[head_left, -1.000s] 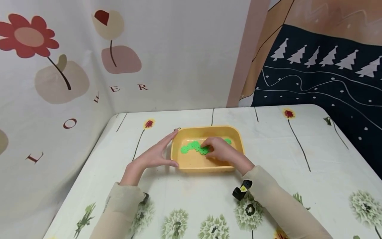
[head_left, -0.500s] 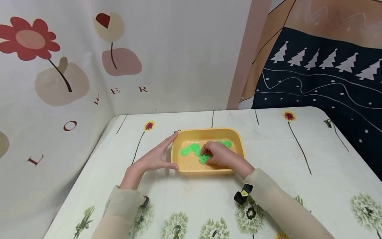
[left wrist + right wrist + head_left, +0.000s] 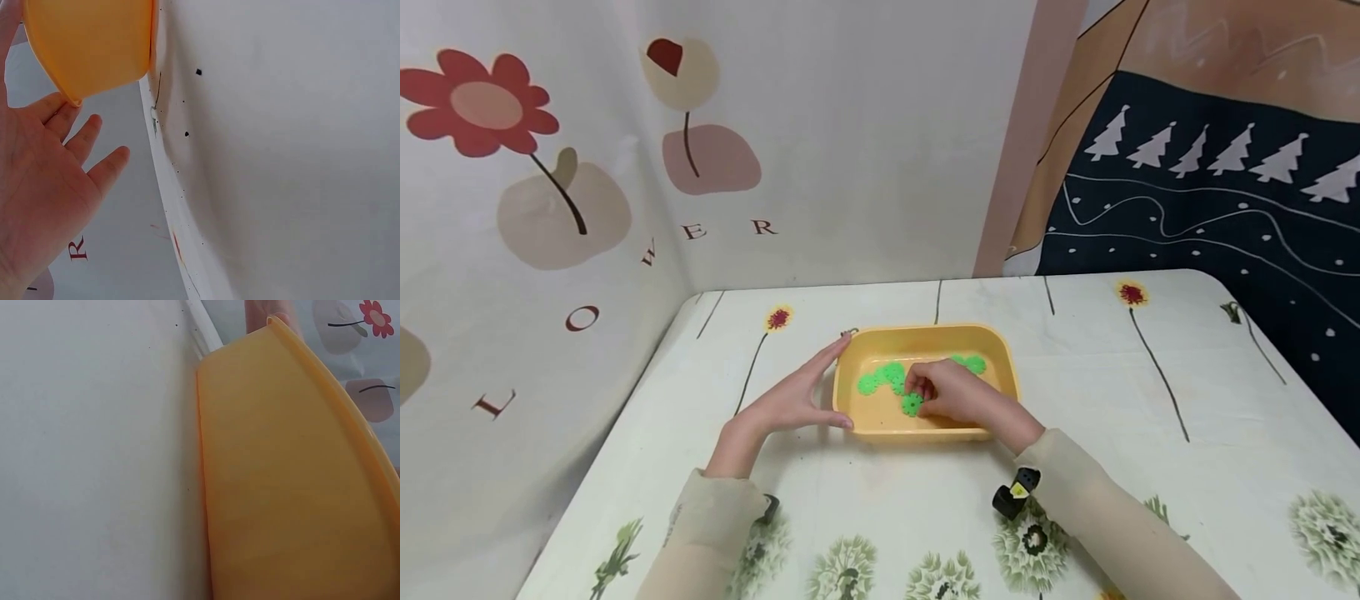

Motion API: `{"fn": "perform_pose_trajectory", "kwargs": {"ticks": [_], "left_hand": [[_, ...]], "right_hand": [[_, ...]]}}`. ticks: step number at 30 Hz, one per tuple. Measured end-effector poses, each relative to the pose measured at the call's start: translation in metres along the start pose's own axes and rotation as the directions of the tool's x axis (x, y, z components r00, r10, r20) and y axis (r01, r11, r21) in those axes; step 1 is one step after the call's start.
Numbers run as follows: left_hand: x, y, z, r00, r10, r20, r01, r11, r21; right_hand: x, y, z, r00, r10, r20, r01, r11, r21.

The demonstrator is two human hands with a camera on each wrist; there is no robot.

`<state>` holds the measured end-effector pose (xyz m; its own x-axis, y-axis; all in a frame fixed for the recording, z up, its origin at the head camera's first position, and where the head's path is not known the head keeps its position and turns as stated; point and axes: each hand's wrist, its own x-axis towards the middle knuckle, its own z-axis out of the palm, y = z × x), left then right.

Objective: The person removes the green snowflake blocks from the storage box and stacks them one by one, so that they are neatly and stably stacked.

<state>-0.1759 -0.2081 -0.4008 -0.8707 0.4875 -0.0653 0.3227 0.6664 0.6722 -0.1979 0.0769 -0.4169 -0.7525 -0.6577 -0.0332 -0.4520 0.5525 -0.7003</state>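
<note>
A yellow plastic tray [image 3: 925, 436] stands on the table in the head view, with several green notched discs [image 3: 891, 372] lying in it. My right hand [image 3: 953, 392] reaches into the tray and pinches one green notched disc [image 3: 912, 405] between thumb and fingers. My left hand [image 3: 790, 400] spans the tray's left end with fingers spread, the thumb at the front corner and fingertips at the back corner. In the left wrist view its fingertips [image 3: 74, 112] touch the tray's rim. The right wrist view shows the tray's outer wall [image 3: 287, 475], which hides the right hand.
Two green discs [image 3: 975, 365] lie at the tray's right back, partly behind the right hand. The table [image 3: 1225, 467] has a white cloth with printed flowers. A printed curtain [image 3: 850, 167] hangs behind and to the left, and a dark panel [image 3: 1210, 208] at the right.
The right hand has drawn slightly towards the tray's front, bringing the disc in its fingers away from the other discs. My left hand stays at the tray's left end.
</note>
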Motion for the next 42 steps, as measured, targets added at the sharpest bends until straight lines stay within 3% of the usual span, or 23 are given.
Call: {"fn": "perform_pose_trajectory", "kwargs": {"ticks": [18,27,31,36,42], "left_hand": [[-0.001,0.006,-0.001,1.000,0.001,0.019,-0.001,1.000,0.001],[-0.003,0.006,-0.001,1.000,0.026,0.015,-0.026,0.999,0.026],[0.001,0.010,0.004,0.999,0.037,0.034,-0.038,0.999,0.022],[0.006,0.012,0.011,0.998,0.026,0.049,-0.028,0.999,0.034],[0.004,0.009,0.009,0.999,0.018,0.033,-0.020,0.999,0.046]], "right_hand": [[-0.001,0.000,-0.001,0.999,0.016,-0.035,-0.013,0.997,0.073],[-0.004,-0.004,-0.006,0.994,0.026,-0.105,-0.014,0.993,0.120],[-0.013,-0.007,-0.015,0.988,0.059,-0.143,-0.040,0.991,0.130],[-0.026,-0.008,-0.030,0.982,0.094,-0.165,-0.057,0.974,0.219],[-0.037,-0.009,-0.054,0.974,0.124,-0.191,-0.066,0.956,0.284]]}}
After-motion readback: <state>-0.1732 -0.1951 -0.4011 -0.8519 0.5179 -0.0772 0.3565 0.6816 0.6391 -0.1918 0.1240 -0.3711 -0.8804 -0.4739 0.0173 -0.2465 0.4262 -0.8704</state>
